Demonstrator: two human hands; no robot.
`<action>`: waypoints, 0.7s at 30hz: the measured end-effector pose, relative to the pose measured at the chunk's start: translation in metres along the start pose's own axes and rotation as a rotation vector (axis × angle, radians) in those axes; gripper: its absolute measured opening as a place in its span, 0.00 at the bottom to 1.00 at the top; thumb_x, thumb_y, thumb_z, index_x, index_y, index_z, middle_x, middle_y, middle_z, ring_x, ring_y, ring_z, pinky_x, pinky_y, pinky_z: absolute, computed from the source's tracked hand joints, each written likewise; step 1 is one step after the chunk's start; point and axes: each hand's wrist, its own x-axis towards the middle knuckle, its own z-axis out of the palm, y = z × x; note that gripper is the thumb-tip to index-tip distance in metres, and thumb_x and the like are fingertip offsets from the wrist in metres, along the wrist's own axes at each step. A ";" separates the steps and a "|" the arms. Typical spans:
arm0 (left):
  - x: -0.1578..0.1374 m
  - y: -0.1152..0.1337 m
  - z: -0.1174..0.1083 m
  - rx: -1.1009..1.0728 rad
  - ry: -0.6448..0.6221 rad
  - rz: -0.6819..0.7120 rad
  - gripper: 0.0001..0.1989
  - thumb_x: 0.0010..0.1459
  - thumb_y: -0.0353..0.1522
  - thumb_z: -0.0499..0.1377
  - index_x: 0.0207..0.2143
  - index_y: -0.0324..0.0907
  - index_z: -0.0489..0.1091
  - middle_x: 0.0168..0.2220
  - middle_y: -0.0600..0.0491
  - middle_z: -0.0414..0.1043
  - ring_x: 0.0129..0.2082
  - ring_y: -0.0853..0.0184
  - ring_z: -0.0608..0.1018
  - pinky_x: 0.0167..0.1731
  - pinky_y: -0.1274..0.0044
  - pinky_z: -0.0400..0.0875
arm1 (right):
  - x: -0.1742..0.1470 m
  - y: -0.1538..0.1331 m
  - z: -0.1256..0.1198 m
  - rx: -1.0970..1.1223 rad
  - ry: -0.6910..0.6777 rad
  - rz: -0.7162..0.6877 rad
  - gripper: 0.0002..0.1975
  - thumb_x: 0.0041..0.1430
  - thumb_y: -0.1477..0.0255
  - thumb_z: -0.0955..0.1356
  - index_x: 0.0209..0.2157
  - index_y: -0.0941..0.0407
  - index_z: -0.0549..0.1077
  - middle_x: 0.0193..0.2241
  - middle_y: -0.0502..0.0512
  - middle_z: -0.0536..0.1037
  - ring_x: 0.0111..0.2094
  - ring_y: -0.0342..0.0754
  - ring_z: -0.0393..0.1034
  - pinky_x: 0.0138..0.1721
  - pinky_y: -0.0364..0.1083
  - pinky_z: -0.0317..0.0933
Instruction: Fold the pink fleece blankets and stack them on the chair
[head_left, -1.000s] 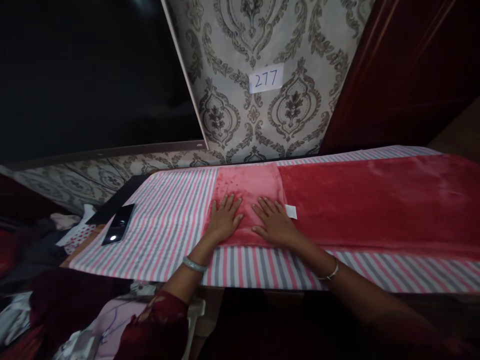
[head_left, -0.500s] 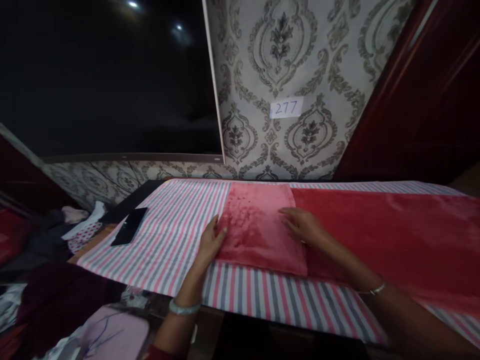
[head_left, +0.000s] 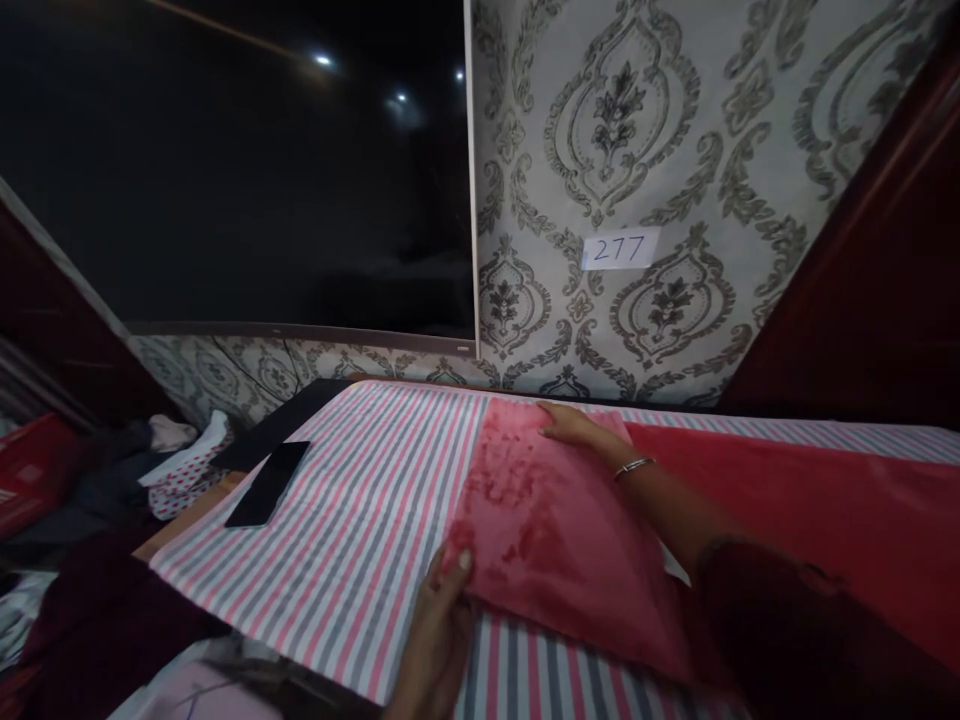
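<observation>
A red plush cloth [head_left: 551, 530], folded over on its left part, lies across the striped sheet; its pile shows lighter and darker patches. At the near left corner of the folded part, my left hand [head_left: 442, 610] is closed on the edge, thumb on top and the other fingers partly hidden. My right hand [head_left: 570, 427] reaches across to the far edge of the fold, its fingers bent together on the cloth. The fold's right side stands slightly raised, with a small gap beneath my right forearm. The single layer stretches away to the right.
A pink, grey and white striped sheet [head_left: 360, 490] covers the table. A black phone [head_left: 270, 485] lies on its left part. Behind are a large dark screen [head_left: 247, 180] and a patterned wall with a paper label [head_left: 621, 249]. Clothes [head_left: 187, 475] are piled at the left.
My left hand has come nearer to the near left corner; my right hand has moved to the far edge. The folded part now tilts up at its right side. The view has shifted.
</observation>
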 end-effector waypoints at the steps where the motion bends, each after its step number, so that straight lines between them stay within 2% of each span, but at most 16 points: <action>1: -0.001 -0.003 0.000 -0.023 0.017 -0.006 0.29 0.49 0.37 0.73 0.55 0.45 0.75 0.55 0.45 0.77 0.57 0.52 0.77 0.59 0.65 0.71 | 0.006 0.004 0.000 -0.001 -0.030 0.011 0.37 0.56 0.70 0.71 0.66 0.58 0.64 0.63 0.63 0.68 0.62 0.58 0.66 0.60 0.51 0.60; 6: -0.001 -0.019 0.010 -0.120 0.085 -0.048 0.34 0.49 0.38 0.73 0.59 0.48 0.71 0.55 0.45 0.77 0.58 0.50 0.76 0.60 0.62 0.70 | 0.027 0.023 -0.004 0.023 -0.138 0.042 0.31 0.51 0.65 0.75 0.56 0.60 0.75 0.53 0.64 0.78 0.52 0.59 0.75 0.52 0.48 0.66; 11: 0.002 -0.031 0.029 -0.121 0.148 -0.077 0.36 0.45 0.33 0.75 0.58 0.45 0.71 0.54 0.44 0.77 0.57 0.50 0.77 0.60 0.61 0.70 | 0.029 0.031 0.004 0.094 -0.082 0.066 0.28 0.50 0.65 0.75 0.52 0.62 0.77 0.48 0.63 0.81 0.46 0.56 0.76 0.47 0.46 0.67; 14: 0.003 -0.037 0.030 -0.057 0.184 -0.047 0.39 0.43 0.34 0.75 0.59 0.40 0.71 0.52 0.41 0.78 0.56 0.50 0.77 0.60 0.61 0.69 | 0.019 0.029 0.012 0.127 0.032 0.076 0.23 0.51 0.68 0.73 0.49 0.61 0.77 0.45 0.62 0.81 0.44 0.56 0.76 0.43 0.46 0.66; 17: 0.001 -0.041 0.025 0.100 0.202 0.022 0.39 0.44 0.38 0.75 0.59 0.37 0.71 0.54 0.40 0.76 0.57 0.51 0.76 0.62 0.62 0.67 | 0.004 0.024 0.013 0.144 0.166 0.068 0.16 0.54 0.68 0.70 0.44 0.58 0.76 0.43 0.60 0.81 0.45 0.56 0.74 0.43 0.47 0.65; 21: -0.012 -0.037 0.024 0.326 0.297 0.107 0.34 0.45 0.43 0.73 0.53 0.39 0.75 0.56 0.41 0.75 0.60 0.51 0.74 0.64 0.63 0.65 | -0.018 0.015 -0.007 0.305 0.458 0.029 0.09 0.54 0.64 0.67 0.34 0.54 0.71 0.32 0.53 0.78 0.35 0.53 0.71 0.36 0.47 0.62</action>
